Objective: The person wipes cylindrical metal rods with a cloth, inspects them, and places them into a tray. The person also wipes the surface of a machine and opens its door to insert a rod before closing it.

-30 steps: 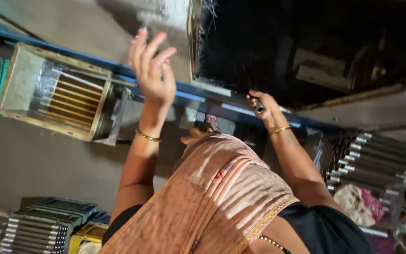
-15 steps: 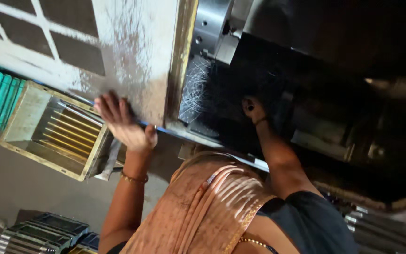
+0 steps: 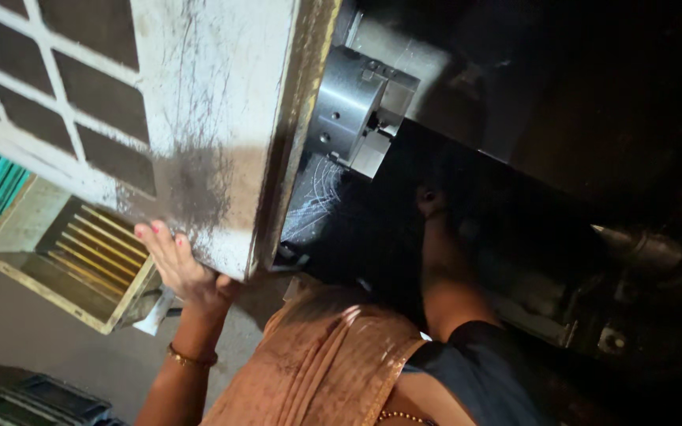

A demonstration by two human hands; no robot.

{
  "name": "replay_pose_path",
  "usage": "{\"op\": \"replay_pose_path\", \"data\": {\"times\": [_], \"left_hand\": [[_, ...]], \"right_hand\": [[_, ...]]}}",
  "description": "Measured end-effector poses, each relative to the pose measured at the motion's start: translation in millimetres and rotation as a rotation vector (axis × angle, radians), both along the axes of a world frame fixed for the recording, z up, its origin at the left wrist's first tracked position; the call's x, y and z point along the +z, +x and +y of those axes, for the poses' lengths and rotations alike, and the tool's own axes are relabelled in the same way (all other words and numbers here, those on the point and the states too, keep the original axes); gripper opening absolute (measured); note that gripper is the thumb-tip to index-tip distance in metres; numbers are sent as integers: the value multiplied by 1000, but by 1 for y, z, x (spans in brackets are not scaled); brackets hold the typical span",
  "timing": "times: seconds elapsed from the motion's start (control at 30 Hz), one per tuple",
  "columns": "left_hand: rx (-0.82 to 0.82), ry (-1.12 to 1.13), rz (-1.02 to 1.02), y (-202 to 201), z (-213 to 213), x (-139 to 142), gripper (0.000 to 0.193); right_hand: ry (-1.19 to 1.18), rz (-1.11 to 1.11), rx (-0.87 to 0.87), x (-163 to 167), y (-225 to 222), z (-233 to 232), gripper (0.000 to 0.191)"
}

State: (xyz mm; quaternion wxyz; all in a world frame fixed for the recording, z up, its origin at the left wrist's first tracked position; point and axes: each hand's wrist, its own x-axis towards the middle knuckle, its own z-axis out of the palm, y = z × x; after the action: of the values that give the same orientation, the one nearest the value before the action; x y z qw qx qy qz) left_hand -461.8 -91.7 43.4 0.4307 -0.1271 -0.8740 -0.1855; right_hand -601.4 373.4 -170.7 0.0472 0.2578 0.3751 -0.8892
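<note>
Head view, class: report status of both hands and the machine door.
Left hand flat on white scuffed metal door. Right hand inside dark machine, grip unclear. Silver steel chuck above it.

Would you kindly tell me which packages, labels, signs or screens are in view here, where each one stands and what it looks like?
None show: no package, label, sign or screen.
Nearest: an open cream tray with yellowish rods, lower left, rectangular, beside the left hand.

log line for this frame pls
left hand: flat on machine door lower edge | right hand: inside dark enclosure, grip unclear | chuck: empty
</note>
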Motion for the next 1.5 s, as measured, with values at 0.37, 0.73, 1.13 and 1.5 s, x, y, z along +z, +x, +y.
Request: {"op": "replay_pose_path", "data": {"times": [0.37, 0.73, 1.13, 1.5], "left_hand": [[-81, 59, -74, 6, -3, 15, 80], [-188, 105, -108, 25, 4, 51, 66], [-142, 53, -51, 22, 6, 52, 63], [-86, 19, 8, 10, 5, 41, 64]], "right_hand": [[-28, -129, 55, -5, 112, -28, 21], [305, -29, -138, 11, 243, -64, 23], [633, 408, 121, 99, 197, -27, 60], [531, 591, -251, 143, 153, -59, 42]]}}
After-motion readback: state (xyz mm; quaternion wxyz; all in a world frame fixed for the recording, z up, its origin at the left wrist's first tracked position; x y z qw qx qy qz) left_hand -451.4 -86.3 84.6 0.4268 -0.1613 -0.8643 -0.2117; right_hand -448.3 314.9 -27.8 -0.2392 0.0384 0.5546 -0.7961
